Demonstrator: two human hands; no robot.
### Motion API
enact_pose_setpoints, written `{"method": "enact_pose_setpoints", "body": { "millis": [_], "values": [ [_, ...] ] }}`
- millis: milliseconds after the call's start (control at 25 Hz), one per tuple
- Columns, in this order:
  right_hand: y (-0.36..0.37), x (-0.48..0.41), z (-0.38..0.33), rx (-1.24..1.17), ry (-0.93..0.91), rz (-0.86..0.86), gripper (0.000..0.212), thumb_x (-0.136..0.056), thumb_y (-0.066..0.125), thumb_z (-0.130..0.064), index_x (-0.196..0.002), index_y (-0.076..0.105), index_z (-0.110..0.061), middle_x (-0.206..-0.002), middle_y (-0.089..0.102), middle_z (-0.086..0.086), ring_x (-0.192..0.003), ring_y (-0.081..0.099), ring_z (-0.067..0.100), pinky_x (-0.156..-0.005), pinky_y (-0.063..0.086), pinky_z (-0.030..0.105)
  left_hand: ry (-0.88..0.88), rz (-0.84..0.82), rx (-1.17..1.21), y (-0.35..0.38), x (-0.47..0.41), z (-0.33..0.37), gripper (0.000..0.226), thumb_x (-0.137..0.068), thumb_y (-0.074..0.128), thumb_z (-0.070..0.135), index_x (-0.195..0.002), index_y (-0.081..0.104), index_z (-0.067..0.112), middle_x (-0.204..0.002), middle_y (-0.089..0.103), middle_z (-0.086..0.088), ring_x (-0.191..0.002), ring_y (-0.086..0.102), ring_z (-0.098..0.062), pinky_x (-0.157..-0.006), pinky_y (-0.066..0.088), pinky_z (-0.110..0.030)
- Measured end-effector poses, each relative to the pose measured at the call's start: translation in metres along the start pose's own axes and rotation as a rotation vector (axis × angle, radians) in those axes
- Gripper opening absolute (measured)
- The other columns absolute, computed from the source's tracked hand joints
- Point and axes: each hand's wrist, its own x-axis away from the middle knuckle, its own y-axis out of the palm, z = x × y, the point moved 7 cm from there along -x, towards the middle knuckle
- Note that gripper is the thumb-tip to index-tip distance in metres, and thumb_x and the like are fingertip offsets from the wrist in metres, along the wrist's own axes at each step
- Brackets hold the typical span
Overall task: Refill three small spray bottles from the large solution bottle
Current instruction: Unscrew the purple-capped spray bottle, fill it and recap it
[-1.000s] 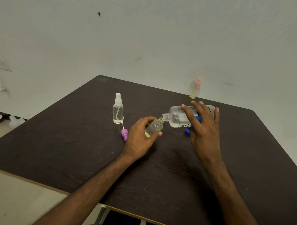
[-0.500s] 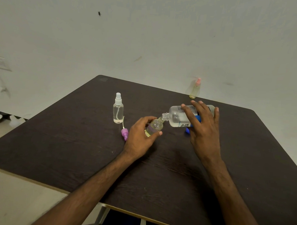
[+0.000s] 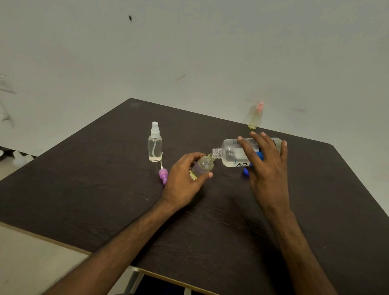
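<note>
In the middle of the frame, the left hand (image 3: 183,178) wraps around the small open bottle (image 3: 201,167), tipped a little, low over the table (image 3: 99,188). The right hand (image 3: 265,169), fingers spread, grips the big bottle (image 3: 233,154) on its side, its mouth touching the small neck. It is best to pour slowly, hold both steady, and stop before it spills. The big bottle's blue label has white letters, too turned and covered to read.

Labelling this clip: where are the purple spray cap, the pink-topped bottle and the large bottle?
purple spray cap (image 3: 163,175), head view, cap body.
pink-topped bottle (image 3: 255,119), head view, yellowish body.
large bottle (image 3: 229,154), head view, clear shoulder.
</note>
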Motion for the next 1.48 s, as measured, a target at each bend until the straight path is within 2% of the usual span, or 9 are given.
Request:
{"method": "enact_pose_setpoints", "body": {
  "millis": [760,1200,1360,1480],
  "values": [
    [0.0019,0.0004,0.0005,-0.014,0.003,-0.004,0.088,-0.073,0.077,0.007,-0.146,0.039,-0.023,-0.149,0.042,0.015,-0.143,0.029,0.032,-0.123,-0.006,0.042,0.007,-0.006,-0.011,0.0001,-0.0001,-0.0001,0.047,-0.08,0.083,0.021,-0.124,0.064,0.017,-0.117,0.066,0.009,-0.107,0.063,-0.006,-0.095,0.054,-0.029],
    [0.0034,0.0024,0.0022,-0.034,-0.002,0.001,0.086,-0.075,0.074,0.008,-0.147,0.04,-0.023,-0.149,0.042,0.014,-0.144,0.029,0.031,-0.122,0.002,0.05,0.012,-0.003,-0.01,0.0008,-0.0005,-0.0013,0.048,-0.08,0.083,0.021,-0.123,0.064,0.017,-0.116,0.067,0.008,-0.107,0.064,-0.005,-0.095,0.054,-0.03],
    [0.0065,0.0034,0.004,-0.062,0.024,-0.024,0.082,-0.076,0.074,0.006,-0.147,0.043,-0.021,-0.149,0.042,0.014,-0.144,0.03,0.031,-0.122,0.003,0.048,0.004,0.002,-0.001,-0.0001,-0.0007,-0.0017,0.047,-0.08,0.083,0.021,-0.123,0.065,0.018,-0.116,0.067,0.008,-0.107,0.064,-0.005,-0.095,0.054,-0.031],
    [0.0093,0.0051,0.0044,-0.111,0.049,-0.047,0.083,-0.075,0.078,0.0,-0.147,0.042,-0.019,-0.146,0.044,0.012,-0.141,0.035,0.03,-0.122,0.01,0.048,0.002,0.019,0.013,-0.0019,-0.0003,-0.0004,0.047,-0.079,0.083,0.021,-0.122,0.065,0.019,-0.116,0.068,0.009,-0.106,0.064,-0.004,-0.093,0.055,-0.029]
  ]
}}
